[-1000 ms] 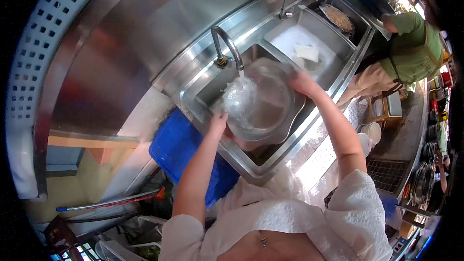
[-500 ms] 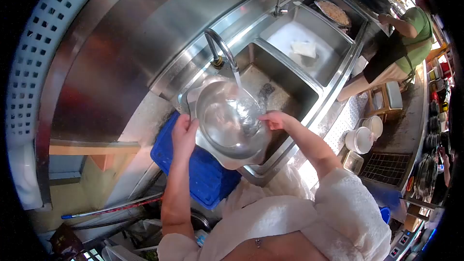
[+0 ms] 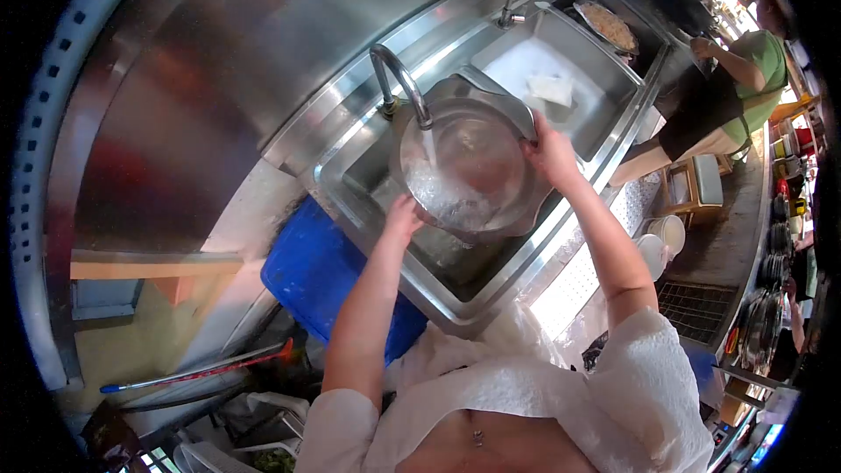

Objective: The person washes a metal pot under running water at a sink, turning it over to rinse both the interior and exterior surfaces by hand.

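Observation:
A wide, shallow metal basin [image 3: 477,153] with an uneven outer rim is held over the near sink [image 3: 473,298]. From the curved faucet [image 3: 399,79] water runs into it and froths against the near-left side. My right hand [image 3: 552,155] grips the basin's right rim, fingers hooked over the edge. At the lower left rim, my left hand [image 3: 403,217] is closed on the edge, its fingertips partly hidden by the basin. The basin appears slightly tilted.
A second sink [image 3: 600,114] with a white block [image 3: 550,90] lies beyond. Further on is a pan of food [image 3: 606,26]. A blue bin [image 3: 320,271] stands left of the sink. A person in a green shirt [image 3: 760,61] works at upper right, near white tubs [image 3: 653,254].
The basin has moved rightward from the sink's left edge to over its middle. Both hands moved with it; my right hand has shifted to the upper right rim, my left to the lower left.

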`<state>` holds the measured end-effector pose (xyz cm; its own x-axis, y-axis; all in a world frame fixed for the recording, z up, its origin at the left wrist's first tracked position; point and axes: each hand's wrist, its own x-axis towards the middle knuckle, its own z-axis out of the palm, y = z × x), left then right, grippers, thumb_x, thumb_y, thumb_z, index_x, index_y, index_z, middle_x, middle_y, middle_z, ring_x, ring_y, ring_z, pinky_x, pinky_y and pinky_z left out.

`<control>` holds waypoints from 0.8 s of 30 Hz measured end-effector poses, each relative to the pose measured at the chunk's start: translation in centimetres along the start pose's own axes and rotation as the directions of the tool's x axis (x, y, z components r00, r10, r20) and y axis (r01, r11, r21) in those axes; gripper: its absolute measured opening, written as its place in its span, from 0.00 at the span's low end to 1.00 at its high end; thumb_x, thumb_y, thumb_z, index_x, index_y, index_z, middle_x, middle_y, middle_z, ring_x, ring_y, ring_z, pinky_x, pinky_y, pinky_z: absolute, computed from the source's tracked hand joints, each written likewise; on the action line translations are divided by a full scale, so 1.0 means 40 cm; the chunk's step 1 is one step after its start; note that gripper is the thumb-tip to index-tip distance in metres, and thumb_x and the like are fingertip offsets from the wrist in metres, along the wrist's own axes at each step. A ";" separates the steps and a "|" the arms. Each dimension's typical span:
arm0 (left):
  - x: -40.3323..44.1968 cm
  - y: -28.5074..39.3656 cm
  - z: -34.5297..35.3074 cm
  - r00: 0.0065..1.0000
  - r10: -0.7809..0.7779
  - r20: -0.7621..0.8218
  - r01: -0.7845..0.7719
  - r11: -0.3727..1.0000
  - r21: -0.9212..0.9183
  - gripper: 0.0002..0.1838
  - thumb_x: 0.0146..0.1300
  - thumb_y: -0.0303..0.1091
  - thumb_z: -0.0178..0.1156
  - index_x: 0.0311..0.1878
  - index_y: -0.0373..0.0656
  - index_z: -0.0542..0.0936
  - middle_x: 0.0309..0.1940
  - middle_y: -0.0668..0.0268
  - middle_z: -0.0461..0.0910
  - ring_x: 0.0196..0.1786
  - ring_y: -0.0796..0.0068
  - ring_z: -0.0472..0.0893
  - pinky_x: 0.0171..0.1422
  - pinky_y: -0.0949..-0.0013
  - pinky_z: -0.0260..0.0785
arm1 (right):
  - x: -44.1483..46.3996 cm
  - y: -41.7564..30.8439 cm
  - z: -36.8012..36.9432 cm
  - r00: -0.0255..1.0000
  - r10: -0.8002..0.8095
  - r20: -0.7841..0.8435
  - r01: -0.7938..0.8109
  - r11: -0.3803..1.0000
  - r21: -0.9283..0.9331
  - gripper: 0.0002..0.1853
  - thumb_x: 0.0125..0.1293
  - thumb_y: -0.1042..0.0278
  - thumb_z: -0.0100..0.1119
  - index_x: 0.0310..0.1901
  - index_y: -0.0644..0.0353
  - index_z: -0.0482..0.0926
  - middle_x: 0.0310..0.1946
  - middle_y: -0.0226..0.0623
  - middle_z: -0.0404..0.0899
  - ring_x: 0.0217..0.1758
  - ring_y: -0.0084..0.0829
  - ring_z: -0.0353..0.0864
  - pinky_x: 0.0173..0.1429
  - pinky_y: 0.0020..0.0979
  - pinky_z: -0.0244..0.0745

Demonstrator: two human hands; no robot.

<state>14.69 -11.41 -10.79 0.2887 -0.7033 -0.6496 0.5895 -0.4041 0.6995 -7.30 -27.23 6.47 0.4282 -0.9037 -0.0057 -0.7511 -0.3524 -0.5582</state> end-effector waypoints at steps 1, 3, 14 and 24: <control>-0.002 -0.006 0.034 0.999 -0.013 -0.043 0.016 0.998 0.066 0.15 0.56 0.36 0.51 0.47 0.47 0.66 0.36 0.68 0.71 0.37 0.73 0.73 0.38 0.65 0.67 | -0.008 -0.012 -0.024 0.999 0.037 0.014 -0.036 0.995 -0.096 0.26 0.48 0.66 0.53 0.51 0.57 0.62 0.32 0.52 0.73 0.36 0.49 0.72 0.39 0.42 0.68; -0.018 0.001 0.062 0.999 -0.039 -0.025 0.042 0.991 0.126 0.14 0.55 0.36 0.53 0.45 0.47 0.67 0.33 0.68 0.72 0.34 0.74 0.73 0.35 0.67 0.67 | 0.003 0.018 -0.032 0.999 0.049 -0.021 -0.051 0.992 -0.111 0.27 0.48 0.66 0.53 0.53 0.56 0.60 0.33 0.52 0.73 0.37 0.49 0.72 0.40 0.42 0.67; -0.165 0.147 0.103 0.814 0.581 0.018 -0.537 0.740 0.404 0.06 0.54 0.29 0.53 0.36 0.40 0.71 0.33 0.67 0.74 0.33 0.81 0.71 0.38 0.75 0.63 | 0.044 0.302 0.340 0.968 0.251 0.020 -0.251 0.956 0.150 0.25 0.46 0.57 0.56 0.43 0.64 0.66 0.35 0.52 0.73 0.41 0.46 0.73 0.44 0.38 0.68; -0.219 0.076 0.205 0.293 0.902 0.317 -0.625 -0.070 0.777 0.07 0.53 0.31 0.51 0.32 0.37 0.70 0.49 0.52 0.67 0.43 0.52 0.72 0.41 0.61 0.68 | -0.057 -0.156 0.229 0.837 0.097 0.539 -0.539 -0.027 0.842 0.23 0.59 0.45 0.41 0.44 0.57 0.66 0.33 0.34 0.72 0.33 0.27 0.72 0.33 0.29 0.68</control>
<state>7.77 -11.25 -0.52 0.3773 -0.7556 0.5354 -0.8083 0.0135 0.5887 1.02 -20.73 2.39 0.5559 -0.6594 -0.5060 0.2129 0.7014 -0.6802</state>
